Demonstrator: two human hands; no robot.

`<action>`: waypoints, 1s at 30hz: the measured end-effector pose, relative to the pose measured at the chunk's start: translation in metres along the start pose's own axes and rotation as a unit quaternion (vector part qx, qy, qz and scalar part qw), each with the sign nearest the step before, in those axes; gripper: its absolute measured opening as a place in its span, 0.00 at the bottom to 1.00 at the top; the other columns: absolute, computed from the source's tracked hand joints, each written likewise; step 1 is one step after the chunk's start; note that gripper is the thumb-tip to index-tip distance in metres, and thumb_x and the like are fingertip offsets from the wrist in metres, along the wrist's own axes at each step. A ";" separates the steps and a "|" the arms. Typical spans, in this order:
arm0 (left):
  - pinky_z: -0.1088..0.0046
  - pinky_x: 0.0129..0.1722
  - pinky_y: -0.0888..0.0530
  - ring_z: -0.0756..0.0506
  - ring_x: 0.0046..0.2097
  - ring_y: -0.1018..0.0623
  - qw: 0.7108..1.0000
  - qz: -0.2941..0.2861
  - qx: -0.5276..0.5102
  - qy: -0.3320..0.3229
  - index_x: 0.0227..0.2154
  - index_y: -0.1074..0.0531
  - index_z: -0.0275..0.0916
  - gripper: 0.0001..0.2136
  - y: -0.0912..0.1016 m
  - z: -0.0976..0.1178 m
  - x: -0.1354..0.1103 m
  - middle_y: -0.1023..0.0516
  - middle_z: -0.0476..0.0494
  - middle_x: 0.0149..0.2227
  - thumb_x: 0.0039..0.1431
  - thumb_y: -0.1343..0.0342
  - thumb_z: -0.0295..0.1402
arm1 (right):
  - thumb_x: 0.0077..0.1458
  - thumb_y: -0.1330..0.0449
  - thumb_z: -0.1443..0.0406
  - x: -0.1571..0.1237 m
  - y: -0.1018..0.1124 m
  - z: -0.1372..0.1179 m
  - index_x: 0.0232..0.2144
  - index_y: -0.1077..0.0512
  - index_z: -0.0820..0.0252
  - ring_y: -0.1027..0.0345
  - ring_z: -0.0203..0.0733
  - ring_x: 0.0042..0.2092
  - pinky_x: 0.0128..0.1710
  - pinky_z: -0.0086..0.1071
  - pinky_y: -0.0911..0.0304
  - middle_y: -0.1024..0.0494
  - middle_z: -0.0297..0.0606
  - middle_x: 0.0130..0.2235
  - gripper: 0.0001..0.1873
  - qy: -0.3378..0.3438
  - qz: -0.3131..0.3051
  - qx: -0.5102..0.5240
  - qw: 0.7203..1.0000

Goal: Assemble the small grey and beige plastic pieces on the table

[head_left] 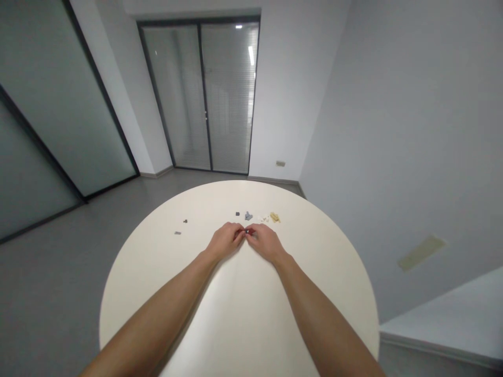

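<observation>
1. Head view, centre: left hand [228, 236] and right hand [266, 241] meet fingertip to fingertip above a round pale table [236, 330]. Both grips narrow, a pinch each, closed on one tiny dark piece [246, 232]. Fingers cover most of it; exact shape too small to tell.

2. Head view, just beyond the hands: a dark block [237, 213], then a cluster of grey pieces [248, 215], scattered white pieces [264, 218] and a heap of yellow pieces [274, 217], running left to right. Right hand lies near the white and yellow ones.

3. Head view, left part of table: a small dark bit [185, 221] and a flat grey strip [177, 233], near each other, well apart from the hands.

4. Handling, by judgement: the held piece looks very light and stiff, probably hard plastic. Unlikely to crush; easily dropped or flicked away, being so small. Best hold: thumb and forefinger tips on opposite side edges, light pressure, top and bottom faces left free.
</observation>
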State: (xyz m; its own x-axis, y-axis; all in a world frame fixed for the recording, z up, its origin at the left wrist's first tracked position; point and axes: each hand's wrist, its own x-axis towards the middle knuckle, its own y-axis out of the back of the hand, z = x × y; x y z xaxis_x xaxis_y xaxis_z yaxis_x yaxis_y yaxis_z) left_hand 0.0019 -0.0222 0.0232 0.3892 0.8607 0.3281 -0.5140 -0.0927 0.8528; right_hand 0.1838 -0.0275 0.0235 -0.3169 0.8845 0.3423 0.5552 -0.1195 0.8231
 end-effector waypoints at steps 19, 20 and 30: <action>0.70 0.38 0.32 0.43 0.42 0.26 0.999 0.009 0.011 -0.032 0.36 0.26 0.42 0.09 -0.005 -0.005 0.000 0.22 0.44 0.37 0.64 0.51 0.34 | 0.57 0.41 0.62 0.000 0.000 0.000 0.37 0.24 0.54 0.29 0.41 0.43 0.42 0.31 0.40 0.20 0.35 0.39 0.07 -0.018 0.005 -0.008 1.000; 0.70 0.38 0.32 0.43 0.42 0.26 0.999 0.010 0.011 -0.034 0.36 0.26 0.42 0.09 -0.005 -0.006 0.000 0.22 0.44 0.37 0.64 0.51 0.34 | 0.57 0.41 0.62 0.000 0.000 0.000 0.37 0.24 0.54 0.29 0.41 0.43 0.43 0.31 0.40 0.20 0.35 0.39 0.07 -0.018 0.004 -0.008 1.000; 0.70 0.39 0.31 0.43 0.43 0.26 1.000 0.010 0.007 -0.023 0.37 0.25 0.41 0.08 -0.006 -0.008 0.000 0.21 0.44 0.37 0.63 0.50 0.34 | 0.58 0.42 0.64 0.000 -0.001 0.001 0.37 0.24 0.56 0.30 0.39 0.43 0.43 0.30 0.41 0.20 0.35 0.39 0.07 -0.005 0.003 -0.009 1.000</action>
State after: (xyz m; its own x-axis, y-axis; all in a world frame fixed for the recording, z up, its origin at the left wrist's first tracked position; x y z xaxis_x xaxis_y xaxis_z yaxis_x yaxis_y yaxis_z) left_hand -0.0007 -0.0175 0.0154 0.4149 0.8344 0.3629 -0.5113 -0.1161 0.8515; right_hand 0.1843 -0.0268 0.0222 -0.3052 0.8886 0.3423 0.5437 -0.1325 0.8288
